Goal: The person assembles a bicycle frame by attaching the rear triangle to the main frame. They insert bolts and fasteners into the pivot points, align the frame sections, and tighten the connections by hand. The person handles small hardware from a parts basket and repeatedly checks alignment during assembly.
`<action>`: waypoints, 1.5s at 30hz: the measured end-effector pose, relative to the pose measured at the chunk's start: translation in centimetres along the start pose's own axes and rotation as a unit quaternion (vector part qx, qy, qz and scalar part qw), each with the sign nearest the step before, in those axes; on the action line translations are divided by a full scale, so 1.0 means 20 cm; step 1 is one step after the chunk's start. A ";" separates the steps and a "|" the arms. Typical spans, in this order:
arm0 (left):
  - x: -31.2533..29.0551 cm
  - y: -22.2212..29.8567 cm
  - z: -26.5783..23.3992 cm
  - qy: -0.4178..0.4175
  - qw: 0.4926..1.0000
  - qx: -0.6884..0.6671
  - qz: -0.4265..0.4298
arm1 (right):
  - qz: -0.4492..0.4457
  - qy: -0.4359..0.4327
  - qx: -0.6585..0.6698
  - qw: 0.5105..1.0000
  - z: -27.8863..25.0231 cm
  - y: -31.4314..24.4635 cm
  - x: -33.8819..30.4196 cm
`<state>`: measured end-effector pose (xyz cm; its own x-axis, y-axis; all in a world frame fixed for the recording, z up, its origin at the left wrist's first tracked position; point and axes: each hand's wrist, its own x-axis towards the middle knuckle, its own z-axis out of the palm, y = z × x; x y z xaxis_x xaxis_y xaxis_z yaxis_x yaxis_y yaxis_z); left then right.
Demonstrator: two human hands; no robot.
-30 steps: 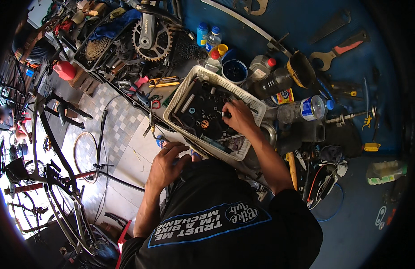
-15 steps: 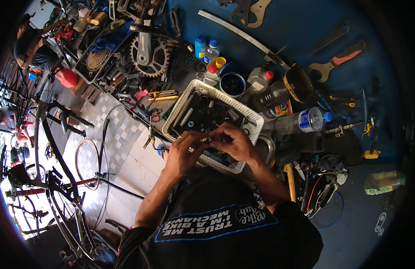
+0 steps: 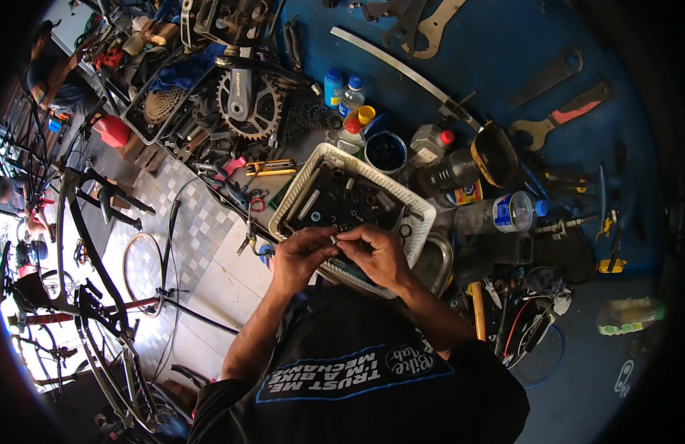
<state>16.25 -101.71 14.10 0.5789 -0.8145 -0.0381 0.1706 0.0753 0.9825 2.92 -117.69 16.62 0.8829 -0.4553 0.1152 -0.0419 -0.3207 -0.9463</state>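
Note:
Over the near side of a white plastic basket (image 3: 424, 234), my two hands meet fingertip to fingertip. A small, pale metal part (image 3: 333, 240) shows between them; its exact kind is too small to make out. My left hand (image 3: 302, 255) is closed with its fingers curled in, and its fingertips touch the part. From the other side, the thumb and fingers of my right hand (image 3: 373, 253) pinch the same part. Loose small hardware lies in the basket, among it a silver tube (image 3: 308, 204) and a light-blue ring (image 3: 315, 217). My fingers hide some of the basket's contents.
Bottles, a dark-filled tub (image 3: 385, 152) and a clear bottle with a blue cap (image 3: 514, 212) stand beyond the basket. A crankset (image 3: 241, 103) lies far left, a hammer (image 3: 477, 311) at right. Tools hang on a blue board (image 3: 498, 44). Another person (image 3: 58, 78) is at far left.
My hands have drawn closer together and sit slightly lower. An orange spot seen between the fingers before no longer shows; a pale metal part does. The view has shifted slightly.

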 end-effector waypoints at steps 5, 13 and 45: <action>-0.01 -0.03 -0.02 0.039 0.996 -0.075 -0.016 | -0.038 -0.003 -0.077 0.996 -0.15 -0.01 0.18; -0.02 0.03 -0.06 0.083 0.993 0.075 0.043 | 0.035 -0.051 -0.571 0.819 -0.39 0.36 0.73; 0.07 0.28 -0.08 0.054 0.958 0.246 0.134 | -0.370 -0.115 -0.391 0.835 -0.23 -0.28 0.35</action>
<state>19.28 -101.61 19.17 0.6327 -0.7379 0.2349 -0.3776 -0.0292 0.9255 7.18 -122.98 24.10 0.8645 0.2503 0.4359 0.3420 -0.9285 -0.1451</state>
